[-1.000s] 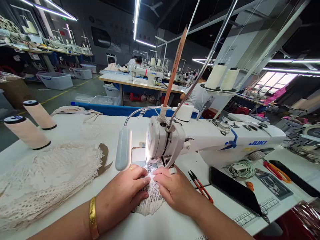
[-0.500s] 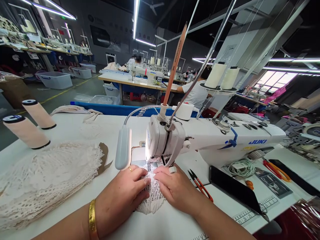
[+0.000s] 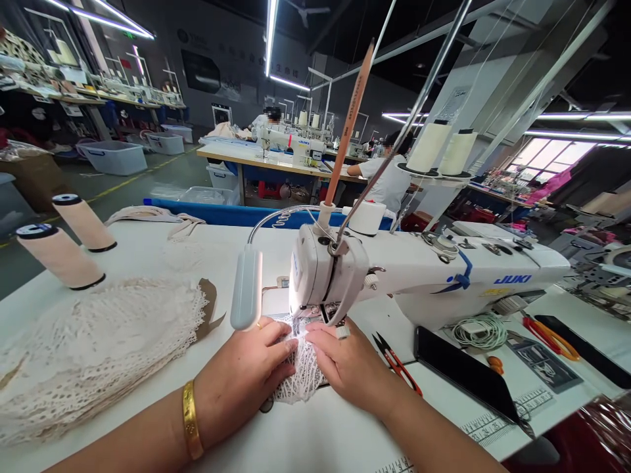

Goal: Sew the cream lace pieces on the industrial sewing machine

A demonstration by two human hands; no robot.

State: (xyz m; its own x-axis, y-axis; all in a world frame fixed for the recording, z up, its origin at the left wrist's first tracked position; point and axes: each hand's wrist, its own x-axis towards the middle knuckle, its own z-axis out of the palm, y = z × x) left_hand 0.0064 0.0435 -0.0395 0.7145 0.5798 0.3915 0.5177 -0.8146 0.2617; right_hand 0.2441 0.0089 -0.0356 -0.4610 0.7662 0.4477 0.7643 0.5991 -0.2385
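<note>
A small piece of white lace fabric (image 3: 302, 380) lies under the needle area of a white sewing machine (image 3: 325, 276), lit by the machine's lamp. From the left, my left hand (image 3: 246, 371) presses and holds the lace with thumb and fingers bent close together. Opposite it, my right hand (image 3: 345, 361) has its fingertips on the lace's right side, just before the presser foot (image 3: 296, 326). Both hands cover parts of the lace's edges. Off to the left rests a stack of cream lace pieces (image 3: 113, 335).
Red-handled scissors (image 3: 399, 368) and a black phone (image 3: 466, 374) lie right of my right hand. Two thread cones (image 3: 62, 257) stand at the left. A grey lamp (image 3: 246, 289) hangs close above my left hand. People sit at machines beyond.
The lace has slid away from me under the presser foot, so less of it shows on the near side. Both hands stay on it. The view has shifted slightly.
</note>
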